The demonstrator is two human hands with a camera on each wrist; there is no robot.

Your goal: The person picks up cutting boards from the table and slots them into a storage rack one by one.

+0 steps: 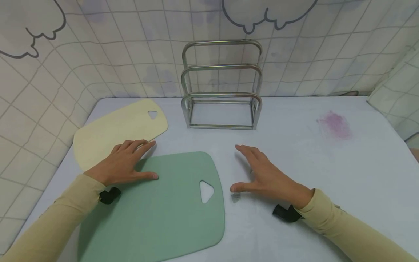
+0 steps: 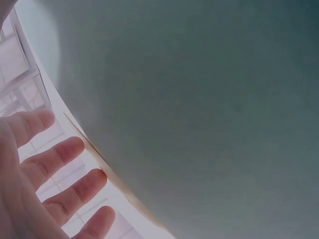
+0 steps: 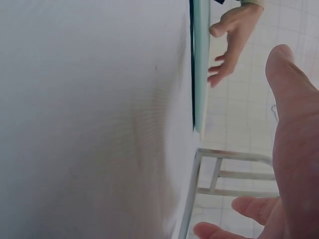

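Observation:
A green cutting board [image 1: 157, 218] with a triangular hole lies flat on the white table, nearest the person. Over its upper left part hovers my left hand [image 1: 122, 163], fingers spread and holding nothing; the left wrist view shows the fingers [image 2: 65, 154] beside the board's edge. Behind it, partly covered by that hand in the head view, lies a cream cutting board [image 1: 121, 127]. To the right of the green board my right hand [image 1: 262, 174] is held over the table, thumb and fingers apart, with nothing between them.
A metal rack [image 1: 220, 126] with three upright loops stands at the back middle of the table. A pink stain [image 1: 335, 124] marks the white tabletop [image 1: 311, 145] at the right. Behind hangs a checked cloth [image 1: 131, 51] with cloud drawings.

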